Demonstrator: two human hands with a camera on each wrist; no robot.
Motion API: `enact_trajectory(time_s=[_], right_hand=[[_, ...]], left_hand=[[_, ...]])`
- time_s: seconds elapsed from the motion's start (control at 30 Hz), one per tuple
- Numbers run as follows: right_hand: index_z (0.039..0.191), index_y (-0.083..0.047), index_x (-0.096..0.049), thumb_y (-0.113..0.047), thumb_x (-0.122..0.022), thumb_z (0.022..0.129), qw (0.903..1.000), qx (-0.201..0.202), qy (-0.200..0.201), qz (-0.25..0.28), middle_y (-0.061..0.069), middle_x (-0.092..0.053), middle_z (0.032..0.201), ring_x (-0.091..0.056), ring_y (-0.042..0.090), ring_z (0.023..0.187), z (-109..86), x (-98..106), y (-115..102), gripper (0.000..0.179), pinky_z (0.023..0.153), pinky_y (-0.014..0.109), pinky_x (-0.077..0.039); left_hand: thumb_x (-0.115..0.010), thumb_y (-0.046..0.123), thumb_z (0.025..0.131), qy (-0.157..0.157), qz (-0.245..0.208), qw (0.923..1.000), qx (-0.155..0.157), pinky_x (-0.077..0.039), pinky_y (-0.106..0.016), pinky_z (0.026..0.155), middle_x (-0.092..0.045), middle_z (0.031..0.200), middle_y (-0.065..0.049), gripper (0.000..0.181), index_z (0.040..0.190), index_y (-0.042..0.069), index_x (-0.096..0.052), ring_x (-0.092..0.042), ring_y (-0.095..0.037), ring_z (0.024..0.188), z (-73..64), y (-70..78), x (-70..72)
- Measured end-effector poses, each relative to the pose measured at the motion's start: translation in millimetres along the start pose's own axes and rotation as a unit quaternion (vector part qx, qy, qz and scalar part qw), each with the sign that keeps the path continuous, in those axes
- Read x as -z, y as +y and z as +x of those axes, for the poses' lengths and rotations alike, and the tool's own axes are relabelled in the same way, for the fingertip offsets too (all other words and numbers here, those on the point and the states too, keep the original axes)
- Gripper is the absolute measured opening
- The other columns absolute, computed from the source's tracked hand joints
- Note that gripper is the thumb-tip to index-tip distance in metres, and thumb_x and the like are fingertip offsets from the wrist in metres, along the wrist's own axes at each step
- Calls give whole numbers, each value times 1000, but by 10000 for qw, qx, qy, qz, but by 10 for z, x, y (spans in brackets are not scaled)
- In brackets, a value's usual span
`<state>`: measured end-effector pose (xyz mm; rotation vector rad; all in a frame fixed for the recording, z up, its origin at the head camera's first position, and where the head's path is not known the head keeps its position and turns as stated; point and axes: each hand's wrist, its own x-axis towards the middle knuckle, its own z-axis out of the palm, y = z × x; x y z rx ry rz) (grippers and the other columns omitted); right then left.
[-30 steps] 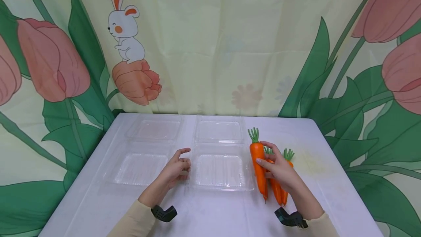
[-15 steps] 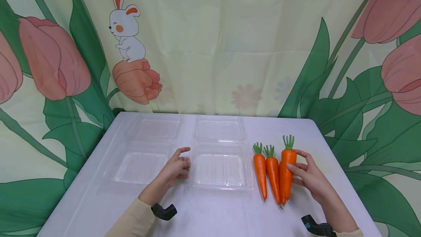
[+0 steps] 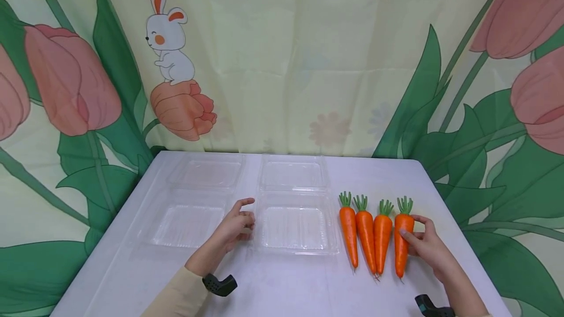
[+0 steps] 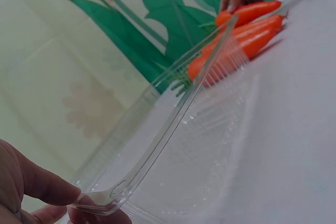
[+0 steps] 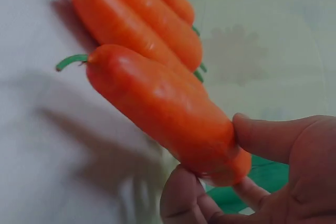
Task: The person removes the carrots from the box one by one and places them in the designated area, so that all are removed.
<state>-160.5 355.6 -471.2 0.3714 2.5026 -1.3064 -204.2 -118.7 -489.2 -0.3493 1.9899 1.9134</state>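
Note:
In the head view my right hand (image 3: 425, 246) holds the rightmost carrot (image 3: 403, 243) near its green top, thumb on one side and fingers on the other. In the right wrist view the carrot (image 5: 163, 111) slants away from the fingers. Three more carrots (image 3: 364, 238) lie side by side to its left, tops pointing away. My left hand (image 3: 233, 229) is at the left edge of a clear plastic clamshell container (image 3: 299, 249). The left wrist view shows its fingers (image 4: 50, 184) pinching the corner of the container's rim (image 4: 157, 145).
A second clear clamshell container (image 3: 185, 243) stands open to the left of my left hand. Both lids (image 3: 293, 175) lie toward the back of the white table (image 3: 282, 287). Behind the table hangs a printed curtain (image 3: 282, 62) with tulips and a rabbit.
My right hand has carried a carrot rightward from beside the container, over the others, and down to the right end of the row. The left hand has stayed in place.

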Motion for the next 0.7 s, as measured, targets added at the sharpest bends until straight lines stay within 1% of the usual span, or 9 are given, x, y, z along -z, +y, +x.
enact_trajectory(time_s=[0.1,0.17,0.3,0.43,0.53,0.6,0.63,0.67,0.7], right_hand=[[155,7,0,-37,-52,108,9999,-52,0,-153,41,-50,124,-62,22,87,17,-4,67,82,75,29,-57],[155,6,-3,-38,-51,108,9999,-40,-10,-166,41,-49,126,-61,24,89,31,-16,93,80,73,29,-57],[156,5,-14,-35,-44,110,9998,16,119,-148,42,-47,133,-65,25,94,43,-32,96,68,77,32,-61],[153,6,-24,-35,-38,112,9993,78,301,-225,41,-47,135,-66,29,98,40,-20,62,60,81,35,-63],[152,6,-27,-36,-36,112,9988,174,337,-313,39,-47,135,-64,35,105,22,-2,21,58,83,35,-62],[151,6,-28,-36,-35,112,9984,247,340,-383,39,-46,136,-61,41,112,9,8,-9,59,87,39,-61],[152,6,-28,-36,-34,112,9981,269,356,-428,39,-45,138,-58,44,115,2,11,-32,58,91,43,-60],[152,5,-28,-36,-33,112,9977,278,385,-475,38,-44,139,-55,47,119,1,12,-58,58,95,48,-58],[152,5,-29,-36,-32,112,9975,279,413,-509,38,-42,141,-51,49,123,3,14,-92,58,98,54,-55]], left_hand=[[-52,1,100,-10,56,10000,-42,-47,-31,61,-52,91,-5,56,153,14,-37,-53,-20,76,-5,-6,-9],[-51,1,99,9,110,9999,-78,-46,-31,62,-52,91,-6,56,152,13,-37,-52,-21,76,-12,-6,-13],[-50,1,98,67,252,9996,-143,-46,-31,65,-51,93,-6,56,151,12,-37,-52,-22,77,-24,-1,-13],[-50,4,98,155,393,9989,-222,-47,-31,65,-50,96,-8,56,151,10,-35,-50,-20,76,-28,3,-13],[-51,7,97,321,645,9965,-424,-48,-30,64,-49,102,-10,56,151,9,-34,-50,-19,76,-53,13,-31],[-54,8,96,529,1240,9875,-821,-48,-28,62,-50,107,-13,56,150,8,-37,-50,-18,76,-85,25,-58],[-56,9,96,672,1697,9768,-1119,-47,-28,60,-51,111,-14,55,149,7,-39,-51,-17,75,-107,32,-75],[-58,10,95,846,2251,9600,-1436,-46,-27,58,-52,115,-16,54,147,6,-43,-52,-18,74,-129,40,-94],[-60,12,95,1045,2847,9365,-1758,-45,-27,55,-53,117,-18,52,145,5,-47,-53,-18,74,-151,50,-114]])
